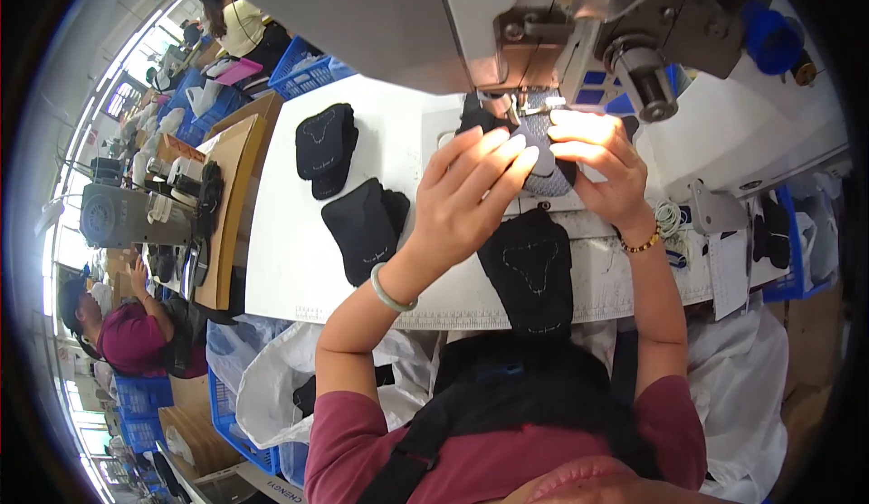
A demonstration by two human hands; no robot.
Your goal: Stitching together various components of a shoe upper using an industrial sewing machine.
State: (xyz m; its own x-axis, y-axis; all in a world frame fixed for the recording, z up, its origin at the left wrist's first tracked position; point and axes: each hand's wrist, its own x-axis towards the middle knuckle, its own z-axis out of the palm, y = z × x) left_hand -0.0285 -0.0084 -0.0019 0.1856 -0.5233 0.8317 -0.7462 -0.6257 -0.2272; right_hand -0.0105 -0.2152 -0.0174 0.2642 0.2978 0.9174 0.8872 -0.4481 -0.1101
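A sewing machine point(534, 47) stands at the top, its lamp lighting the presser foot. Beneath that foot lies a grey mesh and black fabric piece point(543, 182). My left hand point(471, 182) grips its left side, long fingers pressed together on the cloth. On the other side my right hand point(605, 164) has its fingers bent over the edge, the thumb partly hidden. A black fabric piece with light stitched outlines point(532, 264) lies just below my hands at the table's front edge. Two small stacks of similar black pieces, an upper stack point(323, 142) and a lower stack point(362, 228), rest to the left.
The white worktable point(281, 232) has a ruler strip along its front edge. A coil of pale cord point(668, 219) lies right of my right wrist. White plastic bags point(738, 386) hang below the table. Two other people point(136, 332) are at the left, among blue crates point(308, 71).
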